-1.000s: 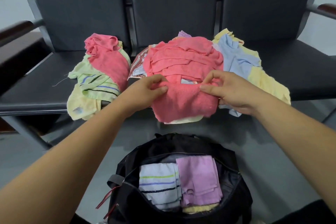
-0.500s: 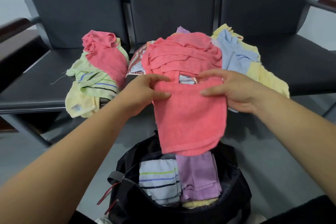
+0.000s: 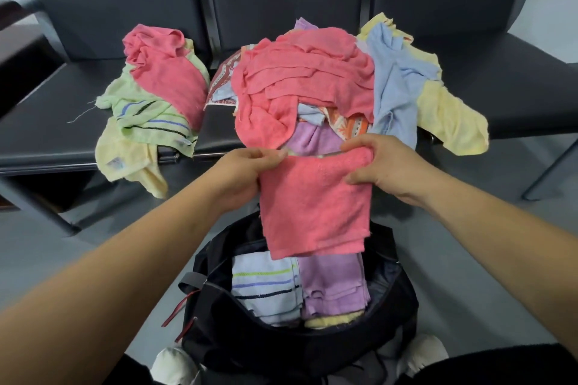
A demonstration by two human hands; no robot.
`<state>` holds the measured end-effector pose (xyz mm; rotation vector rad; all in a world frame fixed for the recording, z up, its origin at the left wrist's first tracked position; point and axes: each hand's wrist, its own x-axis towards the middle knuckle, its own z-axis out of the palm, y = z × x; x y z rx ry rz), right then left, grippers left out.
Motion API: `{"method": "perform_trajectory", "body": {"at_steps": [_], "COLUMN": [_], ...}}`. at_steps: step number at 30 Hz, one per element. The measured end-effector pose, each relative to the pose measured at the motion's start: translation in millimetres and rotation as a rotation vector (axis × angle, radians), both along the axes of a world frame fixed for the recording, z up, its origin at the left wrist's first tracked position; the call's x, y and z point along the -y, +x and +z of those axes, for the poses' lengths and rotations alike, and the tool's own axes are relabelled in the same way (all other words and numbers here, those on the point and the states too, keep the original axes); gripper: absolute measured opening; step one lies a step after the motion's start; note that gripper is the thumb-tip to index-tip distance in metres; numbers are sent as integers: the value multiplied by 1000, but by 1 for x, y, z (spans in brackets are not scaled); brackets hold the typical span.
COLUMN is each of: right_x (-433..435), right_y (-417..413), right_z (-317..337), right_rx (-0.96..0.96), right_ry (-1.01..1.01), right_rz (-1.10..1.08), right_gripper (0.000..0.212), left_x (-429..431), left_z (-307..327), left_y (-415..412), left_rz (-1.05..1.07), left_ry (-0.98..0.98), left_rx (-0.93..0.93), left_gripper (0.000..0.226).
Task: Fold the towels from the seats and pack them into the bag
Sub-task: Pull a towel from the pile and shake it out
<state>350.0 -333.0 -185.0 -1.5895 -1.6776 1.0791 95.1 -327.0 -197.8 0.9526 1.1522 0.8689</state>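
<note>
A folded pink towel [image 3: 314,206] hangs in the air in front of the seats, above the open black bag [image 3: 312,334]. My left hand [image 3: 247,173] pinches its top left corner and my right hand [image 3: 380,166] grips its top right corner. Inside the bag lie a folded striped towel [image 3: 266,287], a folded purple towel [image 3: 333,284] and a yellow one beneath them. A heap of unfolded towels [image 3: 306,78], pink on top, sits on the middle seat. A smaller heap [image 3: 156,103] of pink, green and yellow towels lies on the left seat.
The row of dark seats [image 3: 47,122] has backrests behind and armrests at both ends. Blue and yellow towels [image 3: 431,103] spill toward the right seat. The bag stands on the grey floor between my white shoes [image 3: 175,366].
Both hands have lifted the folded pink towel off the middle heap and drawn it toward me, over the bag. It now hangs down from its top corners.
</note>
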Motion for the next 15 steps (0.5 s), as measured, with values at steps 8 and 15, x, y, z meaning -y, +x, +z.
{"method": "perform_trajectory", "body": {"at_steps": [8, 15], "right_x": [22, 20], "right_y": [19, 37], "right_z": [-40, -72], "right_rx": [168, -366], "right_ry": [43, -261], "right_rz": [-93, -140], "right_gripper": [21, 16], "left_x": [8, 4], "left_z": [-36, -75], "left_y": [15, 27], "left_rz": [-109, -218], "left_ry": [513, 407], "left_rx": [-837, -612], "left_gripper": [20, 31]}}
